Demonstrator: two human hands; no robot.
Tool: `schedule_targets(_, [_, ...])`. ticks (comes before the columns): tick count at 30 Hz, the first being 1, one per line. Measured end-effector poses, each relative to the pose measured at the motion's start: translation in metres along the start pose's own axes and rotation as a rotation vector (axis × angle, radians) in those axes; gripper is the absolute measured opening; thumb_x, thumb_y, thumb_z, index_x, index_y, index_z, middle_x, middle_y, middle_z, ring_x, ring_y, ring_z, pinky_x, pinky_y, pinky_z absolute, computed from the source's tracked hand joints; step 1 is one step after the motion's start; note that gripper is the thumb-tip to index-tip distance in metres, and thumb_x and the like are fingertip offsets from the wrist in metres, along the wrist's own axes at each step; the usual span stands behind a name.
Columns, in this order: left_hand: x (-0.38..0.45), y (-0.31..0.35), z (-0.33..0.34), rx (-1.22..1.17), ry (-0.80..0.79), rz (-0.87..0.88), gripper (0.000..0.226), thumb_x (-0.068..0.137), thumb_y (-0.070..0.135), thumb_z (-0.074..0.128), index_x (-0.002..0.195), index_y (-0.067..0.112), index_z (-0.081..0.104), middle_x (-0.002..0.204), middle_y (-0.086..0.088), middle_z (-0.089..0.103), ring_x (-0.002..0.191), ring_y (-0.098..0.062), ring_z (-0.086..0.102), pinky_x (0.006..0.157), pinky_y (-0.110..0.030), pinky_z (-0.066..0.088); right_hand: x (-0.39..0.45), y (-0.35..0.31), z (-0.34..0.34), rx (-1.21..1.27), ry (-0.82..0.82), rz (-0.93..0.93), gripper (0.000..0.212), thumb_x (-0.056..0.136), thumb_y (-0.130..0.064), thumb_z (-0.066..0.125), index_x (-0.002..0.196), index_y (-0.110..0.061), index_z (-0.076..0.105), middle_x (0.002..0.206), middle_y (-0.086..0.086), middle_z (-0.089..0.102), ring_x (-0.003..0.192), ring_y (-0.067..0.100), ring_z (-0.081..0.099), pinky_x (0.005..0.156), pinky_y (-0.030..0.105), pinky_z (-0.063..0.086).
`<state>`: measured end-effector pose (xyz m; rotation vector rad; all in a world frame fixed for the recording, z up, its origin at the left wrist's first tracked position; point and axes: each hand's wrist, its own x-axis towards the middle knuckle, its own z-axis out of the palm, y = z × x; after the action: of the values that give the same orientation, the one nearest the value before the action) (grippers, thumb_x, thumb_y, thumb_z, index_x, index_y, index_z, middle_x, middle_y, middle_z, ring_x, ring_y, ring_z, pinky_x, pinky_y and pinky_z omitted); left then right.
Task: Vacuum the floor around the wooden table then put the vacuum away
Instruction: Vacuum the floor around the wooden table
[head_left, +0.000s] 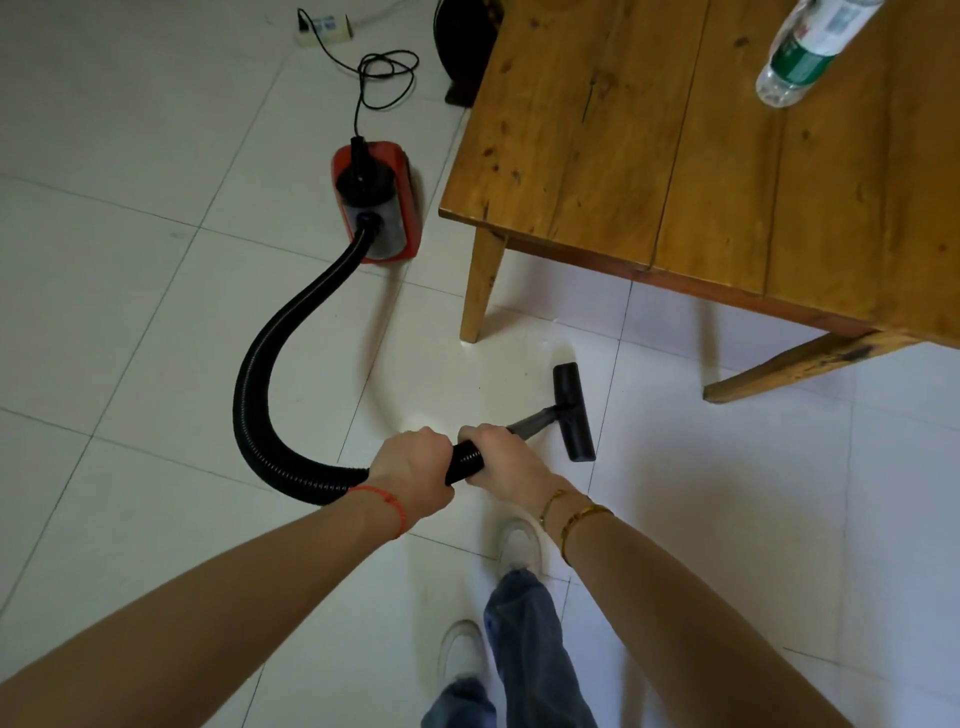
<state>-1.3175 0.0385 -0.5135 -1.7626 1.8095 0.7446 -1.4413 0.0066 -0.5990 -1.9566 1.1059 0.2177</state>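
I had both hands on the hose w/ the vacuuming step under way, nothing put away yet. Left hand (410, 467) was wrapped round the ribbed black hose (270, 364) just behind the right; right hand (498, 457) gripped the hose end where it meets the grey wand (535, 418). Both fists were closed on it, knuckles up, no slack fingers that I could see.

The floor nozzle (574, 413) sat flat on the white tile floor (130, 312), just in front of my feet and near the closest leg (483, 286) of the wooden table (675, 156), but not touching it. It lay outside the table edge, not under it. The red canister (376, 208) stood well back, beside the table's far corner, hose looping round to my hands. Its cord (384, 78) ran in a loose coil to a power strip (324, 28) at the top of the view.

A plastic bottle (810, 47) lay on the tabletop, apart from the work.

My read: early to mid sweep, only the near corner reached. Next move prob. needed a push fwd past the leg & along the table's front edge, keeping the nozzle flat. Risk: the hose dragging the canister into the table leg, or the cord coil snagging if the canister got pulled far.
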Motion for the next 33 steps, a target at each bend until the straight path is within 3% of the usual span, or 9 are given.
schedule_targets(6, [0.044, 0.034, -0.028, -0.042, -0.02, 0.022, 0.017, 0.084, 0.017, 0.054, 0.099, 0.011, 0.061, 0.082, -0.004, 0.051, 0.082, -0.023, 0.062, 0.061, -0.027, 0.041, 0.013, 0.049, -0.042, -0.012, -0.004, 0.016, 0.017, 0.079, -0.004, 0.065, 0.093, -0.005, 0.057, 0.085, 0.007, 0.053, 0.08, 0.024, 0.053, 0.072, 0.032, 0.045])
schedule_targets(10, [0.069, 0.052, -0.043, -0.083, -0.033, 0.033, 0.019, 0.086, 0.018, 0.055, 0.103, 0.011, 0.061, 0.096, -0.006, 0.06, 0.086, -0.023, 0.063, 0.063, -0.027, 0.041, 0.021, 0.075, -0.065, -0.017, -0.01, 0.038, 0.019, 0.078, -0.003, 0.066, 0.095, -0.004, 0.058, 0.093, 0.014, 0.06, 0.079, 0.021, 0.051, 0.069, 0.028, 0.038])
schedule_targets(15, [0.082, 0.05, -0.051, -0.106, -0.039, 0.045, 0.02, 0.086, 0.018, 0.054, 0.103, 0.01, 0.06, 0.089, -0.005, 0.054, 0.089, -0.023, 0.064, 0.064, -0.026, 0.041, 0.033, 0.082, -0.076, -0.034, -0.029, 0.033, 0.021, 0.077, -0.001, 0.065, 0.097, -0.002, 0.058, 0.094, 0.016, 0.06, 0.086, 0.028, 0.057, 0.071, 0.03, 0.043])
schedule_targets(18, [0.081, 0.033, -0.051, -0.114, -0.034, 0.043, 0.02, 0.085, 0.018, 0.054, 0.102, 0.011, 0.061, 0.095, -0.006, 0.061, 0.088, -0.023, 0.064, 0.064, -0.026, 0.042, 0.042, 0.069, -0.074, -0.043, -0.036, 0.011, 0.02, 0.078, -0.003, 0.064, 0.098, -0.002, 0.058, 0.094, 0.016, 0.06, 0.086, 0.029, 0.057, 0.074, 0.034, 0.046])
schedule_targets(25, [0.059, -0.028, -0.037, -0.125, -0.012, 0.034, 0.016, 0.083, 0.021, 0.056, 0.096, 0.012, 0.06, 0.069, 0.004, 0.043, 0.068, -0.019, 0.052, 0.06, -0.025, 0.041, 0.061, 0.012, -0.043, -0.051, -0.058, 0.0, 0.02, 0.082, -0.006, 0.062, 0.101, -0.004, 0.058, 0.098, 0.015, 0.059, 0.09, 0.028, 0.057, 0.08, 0.038, 0.049])
schedule_targets(33, [0.017, -0.114, -0.015, -0.108, -0.003, 0.039, 0.018, 0.082, 0.022, 0.055, 0.097, 0.014, 0.059, 0.066, 0.007, 0.037, 0.069, -0.016, 0.05, 0.06, -0.025, 0.039, 0.079, -0.072, 0.002, -0.024, -0.077, -0.018, 0.024, 0.082, -0.003, 0.061, 0.105, -0.003, 0.057, 0.103, 0.016, 0.059, 0.093, 0.029, 0.057, 0.083, 0.041, 0.05])
